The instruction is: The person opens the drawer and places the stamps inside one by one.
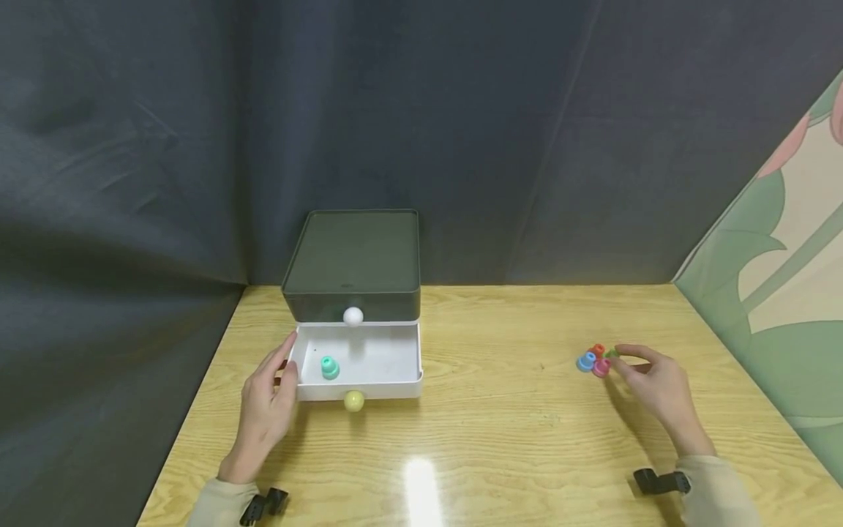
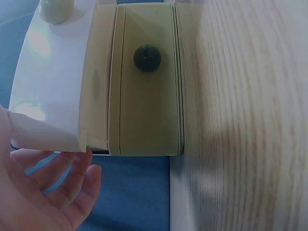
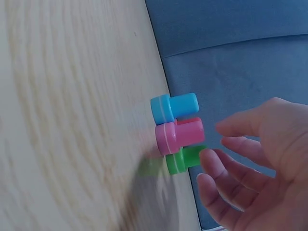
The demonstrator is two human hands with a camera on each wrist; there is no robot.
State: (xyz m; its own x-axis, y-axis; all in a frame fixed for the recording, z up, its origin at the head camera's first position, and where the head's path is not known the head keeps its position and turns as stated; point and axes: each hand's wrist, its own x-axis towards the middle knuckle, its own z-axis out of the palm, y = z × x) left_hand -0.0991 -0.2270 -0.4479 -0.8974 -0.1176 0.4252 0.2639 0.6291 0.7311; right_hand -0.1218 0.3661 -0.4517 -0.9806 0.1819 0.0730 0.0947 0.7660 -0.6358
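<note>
A white drawer (image 1: pixel 358 393) with a yellow knob (image 1: pixel 353 401) is pulled out of a dark drawer box (image 1: pixel 356 256). Inside it stands a teal plastic peg (image 1: pixel 330 367) with a wide round base and narrower top. My left hand (image 1: pixel 263 399) rests at the drawer's left side, fingertips right at its wall in the left wrist view. To the right, my right hand (image 1: pixel 661 388) reaches to a cluster of similar pegs: blue (image 3: pixel 180 107), pink (image 3: pixel 180 137), red (image 1: pixel 597 349) and green (image 3: pixel 187 160). Its loosely bent fingers are around the green one's top, without pinching it.
Above the pulled-out drawer is a closed one with a white knob (image 1: pixel 353 316). Below it, a closed drawer with a black knob (image 2: pixel 147 58) shows in the left wrist view. Dark cloth (image 1: pixel 461 146) hangs behind the wooden table (image 1: pixel 500 417); a floral panel (image 1: pixel 790 293) stands at right.
</note>
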